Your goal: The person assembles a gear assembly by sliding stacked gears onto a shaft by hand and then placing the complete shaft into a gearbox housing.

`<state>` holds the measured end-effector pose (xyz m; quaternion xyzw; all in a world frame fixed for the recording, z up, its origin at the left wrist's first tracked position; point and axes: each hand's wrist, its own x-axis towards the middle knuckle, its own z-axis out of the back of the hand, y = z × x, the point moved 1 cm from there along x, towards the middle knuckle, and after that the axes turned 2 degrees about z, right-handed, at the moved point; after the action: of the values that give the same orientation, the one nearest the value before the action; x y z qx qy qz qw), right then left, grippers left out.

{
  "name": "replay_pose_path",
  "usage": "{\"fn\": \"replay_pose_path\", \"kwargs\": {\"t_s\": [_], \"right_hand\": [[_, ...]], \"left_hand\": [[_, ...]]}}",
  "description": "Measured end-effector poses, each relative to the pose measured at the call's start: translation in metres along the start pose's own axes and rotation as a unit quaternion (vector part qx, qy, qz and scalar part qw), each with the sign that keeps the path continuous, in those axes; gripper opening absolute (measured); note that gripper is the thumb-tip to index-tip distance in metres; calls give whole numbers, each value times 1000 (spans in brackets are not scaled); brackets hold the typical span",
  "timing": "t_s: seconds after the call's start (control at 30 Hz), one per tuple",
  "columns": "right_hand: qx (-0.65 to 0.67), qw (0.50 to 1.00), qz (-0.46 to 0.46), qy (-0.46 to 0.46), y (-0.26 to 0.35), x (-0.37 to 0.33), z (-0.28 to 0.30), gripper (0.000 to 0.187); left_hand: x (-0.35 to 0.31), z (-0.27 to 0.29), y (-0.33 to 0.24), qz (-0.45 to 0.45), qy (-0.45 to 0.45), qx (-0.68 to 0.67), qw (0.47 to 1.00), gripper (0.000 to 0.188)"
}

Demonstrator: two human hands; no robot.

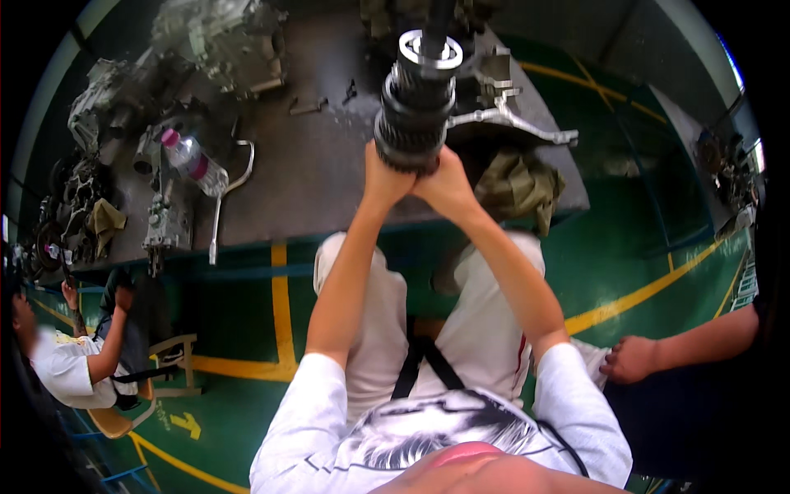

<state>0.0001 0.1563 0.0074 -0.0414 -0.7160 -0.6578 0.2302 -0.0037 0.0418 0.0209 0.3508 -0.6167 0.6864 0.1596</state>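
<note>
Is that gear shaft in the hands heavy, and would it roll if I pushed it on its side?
Probably heavy for its size: the gear shaft looks metal, and the left hand and right hand both hold it. Laid down, it might roll, since its stacked rings look round, though their different widths could make it curve.

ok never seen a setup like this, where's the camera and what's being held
There is no robot here: it is one wide, curved picture from a head-worn camera looking down. The wearer's bare left hand and right hand hold the near end of a gear shaft, a metal rod stacked with toothed rings. On the workbench are metal casings, a pink-capped bottle, a bent metal bar and an olive cloth. The hand at far right is somebody else's.
</note>
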Motion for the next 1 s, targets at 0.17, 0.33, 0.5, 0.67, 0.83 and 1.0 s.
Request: {"fn": "replay_pose_path", "kwargs": {"t_s": [0.17, 0.33, 0.5, 0.67, 0.83, 1.0], "right_hand": [[87, 988, -126, 32, 15, -3, -6, 60], [74, 988, -134, 32, 19, -4, 2, 59], [103, 987, -122, 28, 17, -5, -1, 58], [135, 979, -144, 48, 23, -7, -13, 58], [118, 981, -142, 60, 15, -6, 8, 62], [232, 953, -188, 54, 19, -2, 10, 49]], "left_hand": [[-5, 11, 4, 98, 84, -2, 992, 18], [-6, 4, 2, 95, 55, -45, 993, 15], [-9, 7, 8, 110, 49, -89, 989, 17], [-11, 15, -4, 152, 31, -103, 983, 19], [-9, 6, 14, 112, 44, -84, 989, 27], [-12, 17, 43, 137, 120, -49, 982, 39]]}}
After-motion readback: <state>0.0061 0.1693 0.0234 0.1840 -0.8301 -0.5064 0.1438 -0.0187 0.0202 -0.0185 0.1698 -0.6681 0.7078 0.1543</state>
